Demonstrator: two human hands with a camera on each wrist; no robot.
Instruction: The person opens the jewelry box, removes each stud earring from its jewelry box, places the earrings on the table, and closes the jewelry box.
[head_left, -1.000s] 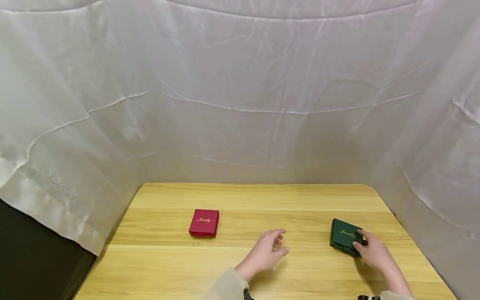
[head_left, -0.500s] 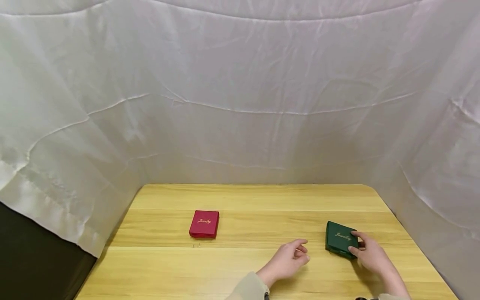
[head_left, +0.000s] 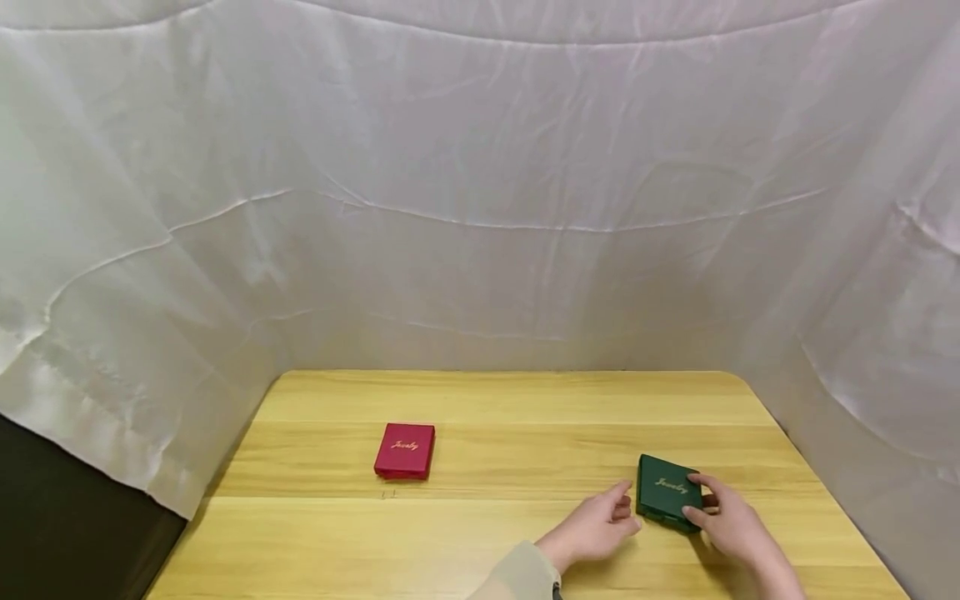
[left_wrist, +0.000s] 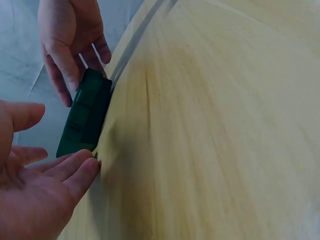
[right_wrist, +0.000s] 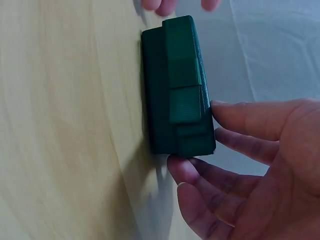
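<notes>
The green jewelry box, with gold script on its lid, is at the right part of the wooden table. My right hand holds its right side, thumb and fingers at the near and far corners. In the right wrist view a bow or folded band shows on the front of the green jewelry box. My left hand, fingers loosely bent and holding nothing, hovers just off the box's left side. From the left wrist view, its fingertips come right up to the near end of the green jewelry box.
A red jewelry box lies further left on the wooden table. Pale cloth hangs behind the table and along both sides. Something black shows below the cloth at the lower left.
My left hand has moved right, up to the green jewelry box. My right hand has shifted the box a little left and toward me. The red box stays in place.
</notes>
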